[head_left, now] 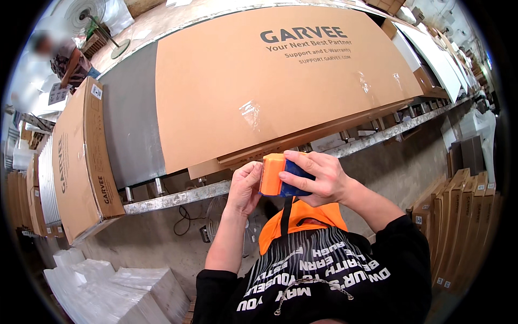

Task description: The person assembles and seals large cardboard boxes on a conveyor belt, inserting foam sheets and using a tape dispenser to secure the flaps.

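Note:
My right hand (pixel 328 177) grips an orange and blue tape dispenser (pixel 273 174) in front of my body, thumb and fingers wrapped around its blue side. At the dispenser's orange front edge, the fingers of my left hand (pixel 246 187) are pinched together. Whatever lies between those fingertips is too small to make out. Just beyond both hands, a large flat brown carton (pixel 216 81) with dark print lies on the roller conveyor (pixel 202 195). Pieces of clear tape (pixel 250 114) shine on its surface.
Another brown carton (pixel 81 162) stands at the left end of the conveyor. White wrapped foam (pixel 118 286) is stacked low on the left; upright cartons (pixel 458 227) lean at the right. A person (pixel 70 59) and a standing fan (pixel 89 19) are at the far left.

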Demonstrator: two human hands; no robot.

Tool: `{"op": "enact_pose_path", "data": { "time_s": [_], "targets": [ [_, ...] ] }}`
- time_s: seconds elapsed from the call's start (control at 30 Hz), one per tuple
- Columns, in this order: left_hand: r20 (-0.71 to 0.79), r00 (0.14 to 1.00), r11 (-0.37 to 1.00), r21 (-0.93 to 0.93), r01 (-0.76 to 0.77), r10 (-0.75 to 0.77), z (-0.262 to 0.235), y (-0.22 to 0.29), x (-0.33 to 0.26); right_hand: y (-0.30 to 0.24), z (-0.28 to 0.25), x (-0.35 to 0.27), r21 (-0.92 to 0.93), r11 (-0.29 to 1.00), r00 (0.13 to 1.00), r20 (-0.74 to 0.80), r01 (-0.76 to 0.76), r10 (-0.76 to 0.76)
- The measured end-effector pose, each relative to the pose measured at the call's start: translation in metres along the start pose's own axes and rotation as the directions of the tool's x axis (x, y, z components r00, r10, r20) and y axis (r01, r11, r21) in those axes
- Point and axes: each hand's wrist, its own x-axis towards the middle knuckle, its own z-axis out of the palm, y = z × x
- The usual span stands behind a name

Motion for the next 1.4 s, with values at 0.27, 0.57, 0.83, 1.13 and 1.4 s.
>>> {"op": "enact_pose_path", "data": {
  "time_s": [0.27, 0.57, 0.83, 1.13, 1.4],
  "targets": [
    [-0.198, 0.970, 0.983, -0.086, -0.159, 0.140, 0.000, -0.014, -0.002, 0.007, -0.004, 0.008, 0.066, 0.997, 0.997, 0.069, 0.035, -0.039],
    [-0.252, 0.896, 0.930, 0.056, -0.364, 0.366, -0.009, -0.007, 0.008, 0.011, -0.010, 0.028, 0.133, 0.986, 0.987, 0.116, 0.095, -0.111],
    [-0.177, 0.202, 0.223, 0.946, -0.234, 0.963, -0.067, 0.011, 0.026, 0.072, -0.073, 0.010, -0.236, 0.967, 0.861, 0.508, 0.099, 0.036],
    [-0.074, 0.113, 0.079, 0.996, -0.041, 0.991, -0.079, -0.012, 0.032, 0.087, -0.043, 0.013, -0.293, 0.952, 0.784, 0.610, 0.089, 0.115],
    [-0.163, -0.026, 0.162, 0.926, 0.341, 0.986, -0.074, 0.008, 0.019, 0.083, -0.030, 0.017, -0.278, 0.960, 0.778, 0.611, 0.037, 0.147]
  ]
}}
